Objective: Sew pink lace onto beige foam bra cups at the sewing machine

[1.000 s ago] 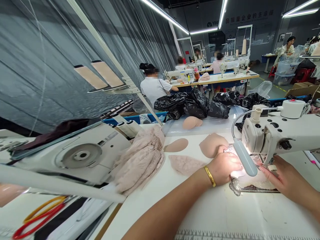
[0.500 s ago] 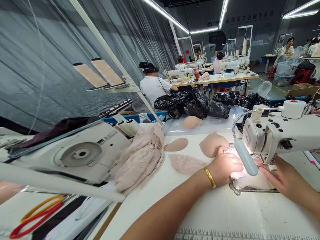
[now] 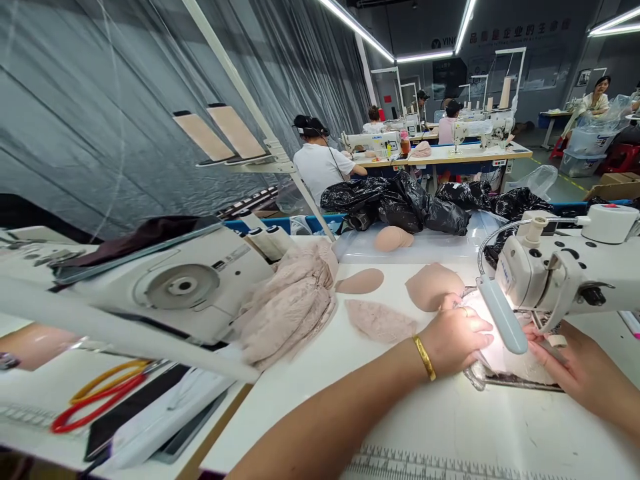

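Note:
In the head view, a pale beige fabric piece [image 3: 520, 367] lies under the needle area of a white sewing machine [image 3: 555, 267], brightly lit by a grey lamp [image 3: 503, 317]. My left hand [image 3: 457, 333], with a gold bangle on the wrist, has its fingers bent and closed on the left side of the fabric. My right hand [image 3: 580, 363] is at the right side, thumb and fingertips pinching the fabric close to the presser foot. The machine head partly hides its fingers. Beside my left hand lie a smooth beige cup piece [image 3: 434, 287] and a lace piece [image 3: 380, 321].
Left of me are a lace fabric pile [image 3: 295, 307], another machine [image 3: 175, 287], red and orange-handled scissors [image 3: 100, 397] and another person's forearm [image 3: 40, 345]. Black plastic bags [image 3: 400, 200] lie behind the table. A ruler [image 3: 480, 463] runs along the front edge.
The whole view has shifted, so things appear farther right. Both hands stay at the fabric by the needle. More of the other person's forearm shows at the left.

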The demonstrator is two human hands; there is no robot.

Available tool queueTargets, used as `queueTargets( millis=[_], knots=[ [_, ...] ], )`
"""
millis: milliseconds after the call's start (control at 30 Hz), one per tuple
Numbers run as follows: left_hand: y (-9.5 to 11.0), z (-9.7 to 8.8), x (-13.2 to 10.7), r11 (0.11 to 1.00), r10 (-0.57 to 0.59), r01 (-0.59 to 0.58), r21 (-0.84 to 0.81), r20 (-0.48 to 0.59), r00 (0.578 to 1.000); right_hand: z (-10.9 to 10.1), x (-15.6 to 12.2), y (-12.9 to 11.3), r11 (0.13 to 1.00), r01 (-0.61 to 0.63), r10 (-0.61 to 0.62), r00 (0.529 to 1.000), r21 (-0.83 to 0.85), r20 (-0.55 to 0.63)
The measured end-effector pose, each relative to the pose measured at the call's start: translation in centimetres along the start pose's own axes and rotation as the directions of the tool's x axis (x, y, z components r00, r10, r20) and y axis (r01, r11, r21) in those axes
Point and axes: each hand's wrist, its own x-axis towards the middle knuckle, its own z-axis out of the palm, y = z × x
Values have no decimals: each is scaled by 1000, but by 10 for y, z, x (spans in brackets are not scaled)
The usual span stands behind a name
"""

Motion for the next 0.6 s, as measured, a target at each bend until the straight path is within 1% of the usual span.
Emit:
queueTargets(
  millis=[67,133,233,300,433,600],
  knots=[
    [2,1,-2,1000,19,-18,21,-9,1000,0,0,-1,999,45,-44,999,-10,25],
    [6,2,-4,998,41,-40,52,-30,999,-2,0,-4,996,86,-86,993,-2,80],
    [15,1,-7,994,83,-77,78,-79,993,-5,2,-10,989,137,-146,966,59,212],
    [22,0,-9,992,100,-91,87,-101,990,-7,3,-14,979,179,-199,945,97,261],
    [31,-1,-11,989,110,-99,111,-99,989,-4,3,-15,972,225,-236,936,73,259],
    [29,0,-6,989,78,-70,132,-59,995,5,0,-10,981,188,-196,951,54,241]
  ],
)
